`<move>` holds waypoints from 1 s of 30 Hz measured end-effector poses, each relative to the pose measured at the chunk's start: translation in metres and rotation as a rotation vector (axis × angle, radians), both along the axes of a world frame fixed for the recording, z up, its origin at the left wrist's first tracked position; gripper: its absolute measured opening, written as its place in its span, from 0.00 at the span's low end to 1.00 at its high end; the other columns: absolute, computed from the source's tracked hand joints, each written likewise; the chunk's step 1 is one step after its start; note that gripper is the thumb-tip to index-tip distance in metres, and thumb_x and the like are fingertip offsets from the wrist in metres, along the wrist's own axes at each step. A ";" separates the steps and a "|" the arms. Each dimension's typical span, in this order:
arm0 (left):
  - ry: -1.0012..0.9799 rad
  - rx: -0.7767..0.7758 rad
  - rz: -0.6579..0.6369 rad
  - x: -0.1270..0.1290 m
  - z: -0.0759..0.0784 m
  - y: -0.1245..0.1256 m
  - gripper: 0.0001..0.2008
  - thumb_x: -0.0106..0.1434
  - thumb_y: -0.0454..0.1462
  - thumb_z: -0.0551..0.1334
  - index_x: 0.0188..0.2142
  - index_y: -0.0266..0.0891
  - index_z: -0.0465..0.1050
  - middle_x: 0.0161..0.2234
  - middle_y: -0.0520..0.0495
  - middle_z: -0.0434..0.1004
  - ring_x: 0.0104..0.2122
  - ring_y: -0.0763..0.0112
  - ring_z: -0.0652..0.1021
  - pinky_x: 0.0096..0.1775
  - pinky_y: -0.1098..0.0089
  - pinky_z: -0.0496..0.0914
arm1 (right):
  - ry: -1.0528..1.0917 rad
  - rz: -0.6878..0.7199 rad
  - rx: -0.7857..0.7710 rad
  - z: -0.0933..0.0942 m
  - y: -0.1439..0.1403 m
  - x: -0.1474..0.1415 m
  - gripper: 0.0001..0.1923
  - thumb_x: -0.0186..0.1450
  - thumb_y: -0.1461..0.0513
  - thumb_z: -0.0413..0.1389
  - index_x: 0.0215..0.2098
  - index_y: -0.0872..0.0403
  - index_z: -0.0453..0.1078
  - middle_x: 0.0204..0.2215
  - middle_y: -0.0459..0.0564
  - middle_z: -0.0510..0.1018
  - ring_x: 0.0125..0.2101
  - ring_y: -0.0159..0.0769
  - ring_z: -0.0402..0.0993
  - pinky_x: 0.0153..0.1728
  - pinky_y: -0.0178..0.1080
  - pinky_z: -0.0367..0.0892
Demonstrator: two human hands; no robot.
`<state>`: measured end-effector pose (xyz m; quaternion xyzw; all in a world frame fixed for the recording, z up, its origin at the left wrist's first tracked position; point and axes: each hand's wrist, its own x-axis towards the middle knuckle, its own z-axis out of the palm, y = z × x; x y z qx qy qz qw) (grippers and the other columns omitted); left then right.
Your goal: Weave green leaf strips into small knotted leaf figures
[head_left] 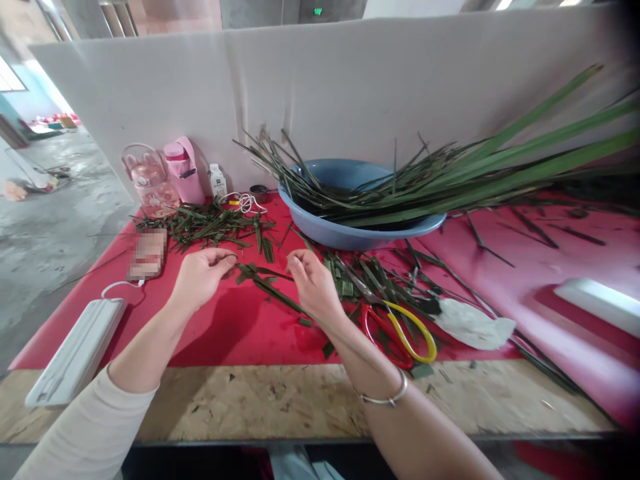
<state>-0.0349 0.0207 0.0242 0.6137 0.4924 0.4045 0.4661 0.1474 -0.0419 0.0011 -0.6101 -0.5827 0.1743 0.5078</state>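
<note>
Between my two hands hangs a folded green leaf strip (270, 285), knotted at its left end, with a long tail running down under my right wrist. My right hand (314, 285) is closed in a pinch on the strip. The fingers of my left hand (206, 272) are pinched together beside the knotted end; a thin dark tip shows at them, but whether it belongs to the same strip I cannot tell. To the right of my right hand lie scissors (395, 327) with one red and one yellow handle, among cut leaf scraps (373, 277).
A blue basin (360, 233) holds long green leaves (480, 167) reaching far right. Behind my left hand is a heap of folded leaf pieces (205, 225), near a pink bottle (150, 183). A phone (147, 255) and white power bank (80, 350) lie left; crumpled tissue (473, 325) lies right.
</note>
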 end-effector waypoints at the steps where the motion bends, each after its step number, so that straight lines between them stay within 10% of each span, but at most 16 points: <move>1: -0.061 -0.034 0.060 -0.005 -0.005 0.002 0.15 0.44 0.43 0.65 0.30 0.35 0.74 0.22 0.50 0.76 0.23 0.73 0.74 0.31 0.71 0.67 | -0.065 -0.005 -0.006 0.003 0.000 0.004 0.15 0.62 0.55 0.44 0.28 0.55 0.66 0.21 0.45 0.69 0.23 0.29 0.64 0.26 0.31 0.58; 5: -0.188 -0.113 0.156 -0.016 -0.020 0.004 0.17 0.41 0.42 0.67 0.30 0.34 0.73 0.21 0.51 0.74 0.23 0.74 0.73 0.32 0.71 0.67 | -0.261 0.071 -0.053 0.013 -0.003 0.014 0.17 0.61 0.56 0.47 0.20 0.56 0.66 0.18 0.45 0.69 0.21 0.28 0.63 0.25 0.31 0.55; 10: -0.304 -0.205 0.158 -0.013 -0.027 0.004 0.18 0.38 0.42 0.68 0.28 0.34 0.73 0.21 0.51 0.74 0.22 0.75 0.73 0.32 0.71 0.67 | -0.220 0.416 -0.233 0.012 -0.004 0.018 0.12 0.61 0.58 0.48 0.37 0.54 0.70 0.31 0.46 0.76 0.30 0.31 0.69 0.31 0.31 0.60; 19: -0.461 -0.356 0.107 -0.015 -0.031 0.004 0.17 0.35 0.41 0.70 0.25 0.33 0.72 0.18 0.51 0.73 0.20 0.78 0.72 0.26 0.76 0.67 | -0.171 0.362 -0.354 -0.004 0.004 0.021 0.13 0.60 0.58 0.47 0.33 0.52 0.72 0.19 0.43 0.73 0.20 0.30 0.67 0.23 0.32 0.59; 30: -0.693 -0.342 0.152 0.002 -0.039 -0.009 0.15 0.36 0.38 0.70 0.26 0.35 0.72 0.21 0.53 0.74 0.23 0.78 0.74 0.32 0.74 0.69 | -0.534 -0.287 -0.013 -0.007 0.002 0.007 0.07 0.57 0.59 0.52 0.26 0.53 0.68 0.27 0.50 0.72 0.27 0.36 0.69 0.27 0.35 0.60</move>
